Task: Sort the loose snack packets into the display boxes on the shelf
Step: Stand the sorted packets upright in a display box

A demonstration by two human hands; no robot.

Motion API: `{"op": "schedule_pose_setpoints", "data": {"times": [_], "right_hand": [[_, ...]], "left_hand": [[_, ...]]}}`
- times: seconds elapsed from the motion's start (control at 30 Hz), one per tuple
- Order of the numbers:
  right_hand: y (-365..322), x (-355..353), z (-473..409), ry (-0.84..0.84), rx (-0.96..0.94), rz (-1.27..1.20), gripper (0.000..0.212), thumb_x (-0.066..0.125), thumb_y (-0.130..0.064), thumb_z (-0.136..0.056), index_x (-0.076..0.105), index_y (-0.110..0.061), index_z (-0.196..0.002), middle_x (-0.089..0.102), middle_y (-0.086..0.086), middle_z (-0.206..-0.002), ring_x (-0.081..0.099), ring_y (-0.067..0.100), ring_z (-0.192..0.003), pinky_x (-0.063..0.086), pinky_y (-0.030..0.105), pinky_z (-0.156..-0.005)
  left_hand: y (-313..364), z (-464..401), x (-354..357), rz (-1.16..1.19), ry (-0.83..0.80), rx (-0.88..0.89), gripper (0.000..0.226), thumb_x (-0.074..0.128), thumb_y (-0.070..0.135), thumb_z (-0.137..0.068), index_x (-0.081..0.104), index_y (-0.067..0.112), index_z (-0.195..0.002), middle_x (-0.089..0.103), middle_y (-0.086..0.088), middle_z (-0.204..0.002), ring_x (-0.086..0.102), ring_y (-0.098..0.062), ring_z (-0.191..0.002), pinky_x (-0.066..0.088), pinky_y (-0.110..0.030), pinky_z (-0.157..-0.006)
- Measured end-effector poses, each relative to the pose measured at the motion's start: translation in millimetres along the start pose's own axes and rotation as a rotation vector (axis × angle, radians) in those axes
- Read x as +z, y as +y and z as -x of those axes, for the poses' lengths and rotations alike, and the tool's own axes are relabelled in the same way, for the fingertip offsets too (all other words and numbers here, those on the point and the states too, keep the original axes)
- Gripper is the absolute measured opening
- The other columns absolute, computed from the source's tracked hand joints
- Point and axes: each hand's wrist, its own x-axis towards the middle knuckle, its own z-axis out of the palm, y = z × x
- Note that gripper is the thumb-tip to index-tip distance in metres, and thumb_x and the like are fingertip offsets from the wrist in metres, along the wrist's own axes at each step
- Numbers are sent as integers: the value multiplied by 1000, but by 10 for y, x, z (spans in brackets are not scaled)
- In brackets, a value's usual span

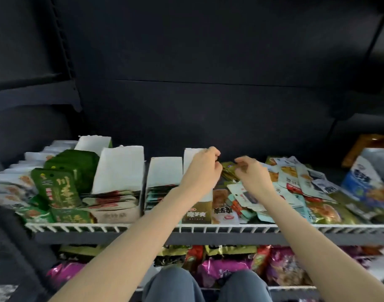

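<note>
Grips both half-curled: left grip (203,168) up against the raised back flap of the third box (192,155), right grip (251,173) just above the gold packets (229,171) at the left edge of the loose pile (295,182); pinching something or merely hovering, impossible to tell for either. Probably mid-sort, with plenty of pile left to clear. To do this step well: steady the box by its flap with the left grip so it cannot tip back, take one kind at a time with the right, pinch by a sealed edge rather than the slippery face, square a small stack, then slide it in upright, print facing front, matched to what already sits in that box. Check the label before dropping; several designs in the heap look alike. Avoid dragging a wrist through the pile and pushing packets over the wire rim (208,228) of the shelf. Further left, two more white boxes (119,168) partly filled, then green packets (62,182) standing and leaning in rows. Far right, a larger blue bag (365,182) beside the pile. Behind everything, a dark back panel (208,94), bare of goods above. Below, a lower shelf stocked with purple bags (226,269), and knees (171,286) in grey trousers close to it. Dim lighting, edges of the view blurred.
</note>
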Motion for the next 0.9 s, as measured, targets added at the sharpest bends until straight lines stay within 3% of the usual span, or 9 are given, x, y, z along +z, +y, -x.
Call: {"op": "schedule_pose_setpoints", "data": {"times": [0.13, 0.23, 0.33, 0.47, 0.57, 0.67, 0.8, 0.83, 0.9], "right_hand": [[700, -170, -130, -165, 235, 186, 75, 64, -31, -86, 24, -12, -146, 29, 14, -150, 30, 32, -136, 30, 38, -106], [973, -199, -135, -287, 276, 165, 95, 71, -42, -78, 14, -12, -149, 17, 12, -155, 21, 30, -141, 26, 39, -113], [997, -180, -93, -371, 216, 242, 81, 64, -45, -83, 27, -7, -144, 28, 14, -150, 37, 31, -132, 36, 36, -104], [867, -241, -55, -401, 34, 481, 32, 52, -33, -91, 56, -3, -102, 59, 17, -112, 56, 30, -91, 44, 31, -71], [833, -253, -37, -298, -43, 578, 27, 43, -14, -93, 63, -6, -109, 64, 14, -105, 61, 33, -94, 48, 33, -72], [856, -245, 18, -198, -96, 594, 32, 39, -5, -94, 57, -12, -120, 65, 12, -99, 62, 32, -89, 47, 34, -66], [768, -360, 109, 114, -19, 126, 23, 35, -11, -99, 52, -13, -114, 54, 3, -63, 50, 18, -55, 40, 29, -48], [698, -411, 102, 162, 33, -46, 21, 35, -11, -99, 52, -15, -112, 50, 1, -59, 45, 14, -50, 39, 28, -46], [547, -510, 66, 192, 152, -384, 25, 39, -7, -97, 52, -17, -116, 50, 1, -67, 53, 14, -56, 54, 33, -55]], "left_hand": [[151, -266, 692, -96, -247, -30, 40, 41, 7, -95, 39, 4, -135, 47, -15, -134, 46, -28, -123, 39, -34, -98], [105, -330, 1060, -111, -428, -46, 51, 37, 1, -95, 30, 7, -145, 36, -14, -147, 36, -28, -134, 31, -32, -106], [24, -335, 1232, -116, -509, -101, 45, 36, 2, -96, 44, 10, -139, 48, -16, -138, 47, -31, -126, 38, -34, -101], [3, -343, 1257, -77, -490, -136, 43, 41, 8, -97, 42, 13, -139, 51, -13, -136, 50, -28, -123, 40, -32, -98], [30, -341, 1218, -2, -445, -120, 47, 47, 12, -95, 39, 19, -141, 51, -7, -137, 49, -24, -124, 40, -31, -98], [50, -322, 1179, 122, -401, -173, 48, 45, 11, -96, 34, 17, -143, 46, -6, -141, 46, -22, -127, 38, -29, -99], [125, -315, 1075, 297, -363, -127, 60, 54, 8, -91, 31, 21, -145, 46, 4, -140, 45, -11, -125, 39, -23, -100], [173, -302, 1016, 320, -404, -83, 67, 60, 10, -88, 28, 23, -146, 44, 9, -138, 42, -6, -124, 37, -21, -100], [251, -259, 907, 256, -499, 15, 85, 72, 17, -80, 22, 27, -147, 38, 15, -139, 36, -1, -126, 31, -18, -101]]}}
